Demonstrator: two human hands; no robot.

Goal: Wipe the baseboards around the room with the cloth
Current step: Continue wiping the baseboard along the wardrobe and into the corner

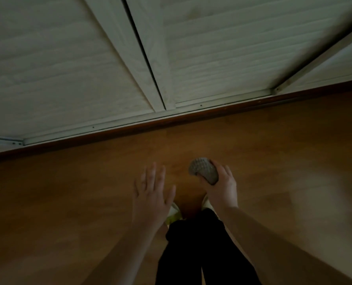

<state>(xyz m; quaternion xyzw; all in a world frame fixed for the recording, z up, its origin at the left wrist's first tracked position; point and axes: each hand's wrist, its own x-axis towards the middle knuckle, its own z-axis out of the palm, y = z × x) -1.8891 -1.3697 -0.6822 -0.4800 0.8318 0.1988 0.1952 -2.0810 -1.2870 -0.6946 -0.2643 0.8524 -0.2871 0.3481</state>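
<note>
Hands, two, lower centre of frame: left hand (153, 191) flat, fingers straight and spread, holding nothing; right hand (222, 187) curled round a balled grey textured cloth (203, 170), which sticks out past the fingers toward the wall. Bare forearms run in from the lower corners. Dark trouser legs (203, 254) at bottom centre, pale shoes (174, 210) partly hidden under the hands. Orange-brown wood floor (68, 192) across the middle. Dark brown baseboard (212, 112), a diagonal strip rising toward the right. Pale metal track (130, 122) just above it; whitish panelled doors (58, 68) fill the upper frame
</note>
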